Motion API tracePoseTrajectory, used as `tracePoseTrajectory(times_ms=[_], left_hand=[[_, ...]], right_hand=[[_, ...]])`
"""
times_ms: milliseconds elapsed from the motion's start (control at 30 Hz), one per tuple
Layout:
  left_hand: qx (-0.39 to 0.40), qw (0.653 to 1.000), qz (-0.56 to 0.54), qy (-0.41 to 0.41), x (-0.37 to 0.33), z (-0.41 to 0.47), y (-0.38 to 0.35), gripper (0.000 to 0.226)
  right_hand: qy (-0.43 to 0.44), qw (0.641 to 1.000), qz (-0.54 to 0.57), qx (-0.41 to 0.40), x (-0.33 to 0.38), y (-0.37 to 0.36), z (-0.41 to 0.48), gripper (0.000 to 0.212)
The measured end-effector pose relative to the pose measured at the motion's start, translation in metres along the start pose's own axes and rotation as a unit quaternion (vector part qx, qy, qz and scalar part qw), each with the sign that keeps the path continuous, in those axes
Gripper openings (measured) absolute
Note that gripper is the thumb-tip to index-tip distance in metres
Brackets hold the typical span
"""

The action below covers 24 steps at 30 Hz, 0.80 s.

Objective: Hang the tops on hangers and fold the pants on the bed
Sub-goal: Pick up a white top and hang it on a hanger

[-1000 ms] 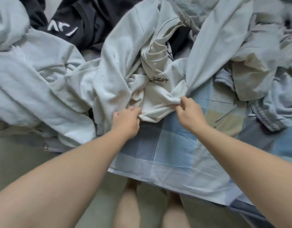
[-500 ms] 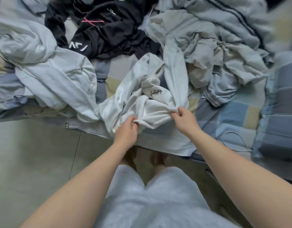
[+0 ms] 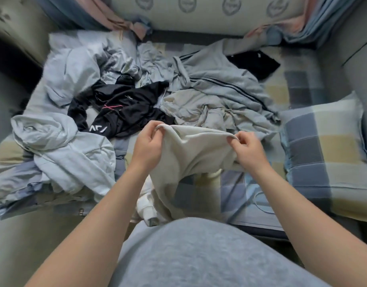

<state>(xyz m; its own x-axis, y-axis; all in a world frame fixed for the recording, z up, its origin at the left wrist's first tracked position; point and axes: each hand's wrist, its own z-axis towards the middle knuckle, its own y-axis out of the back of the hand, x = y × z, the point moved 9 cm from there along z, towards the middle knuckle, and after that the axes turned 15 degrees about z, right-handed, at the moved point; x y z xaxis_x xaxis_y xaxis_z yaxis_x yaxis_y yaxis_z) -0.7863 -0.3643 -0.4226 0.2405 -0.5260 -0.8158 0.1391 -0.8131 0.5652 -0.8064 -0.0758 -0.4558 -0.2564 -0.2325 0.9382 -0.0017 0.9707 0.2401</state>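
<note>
A cream-white garment [image 3: 191, 154] hangs in the air over the near edge of the bed [image 3: 236, 193]. My left hand [image 3: 147, 143] pinches its upper edge on the left. My right hand [image 3: 249, 149] pinches the same edge on the right. The cloth is stretched between both hands and its lower part droops onto the mattress edge. Behind it lies a heap of clothes: a black garment with white letters [image 3: 120, 108], a grey piece with dark stripes [image 3: 220, 83] and a pale blue-white top [image 3: 60, 146].
A checked pillow [image 3: 325, 154] lies at the right of the bed. A small black garment [image 3: 255, 63] rests at the far right. Curtains [image 3: 108, 15] and a wall are beyond the bed. Tiled floor [image 3: 33, 235] shows at the lower left.
Both hands have lifted the cream garment up off the bed and spread apart, stretching its edge. The view has pulled back and risen, now showing the whole bed.
</note>
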Motion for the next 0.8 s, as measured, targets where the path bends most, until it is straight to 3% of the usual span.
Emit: tracePoseTrajectory(times_ms=[433, 567, 800], left_hand=[[-0.073, 0.993, -0.057, -0.07, -0.141, 0.037, 0.04, 0.02], [-0.017, 0.988, -0.152, -0.027, -0.177, 0.034, 0.043, 0.023], [0.08, 0.929, -0.354, 0.07, -0.237, 0.019, 0.033, 0.037]], right_hand=[[0.196, 0.976, 0.091, 0.024, 0.192, 0.056, -0.028, 0.032], [0.21, 0.971, 0.111, -0.026, 0.21, 0.081, -0.018, 0.031], [0.161, 0.98, 0.1, -0.067, 0.201, 0.098, 0.017, 0.019]])
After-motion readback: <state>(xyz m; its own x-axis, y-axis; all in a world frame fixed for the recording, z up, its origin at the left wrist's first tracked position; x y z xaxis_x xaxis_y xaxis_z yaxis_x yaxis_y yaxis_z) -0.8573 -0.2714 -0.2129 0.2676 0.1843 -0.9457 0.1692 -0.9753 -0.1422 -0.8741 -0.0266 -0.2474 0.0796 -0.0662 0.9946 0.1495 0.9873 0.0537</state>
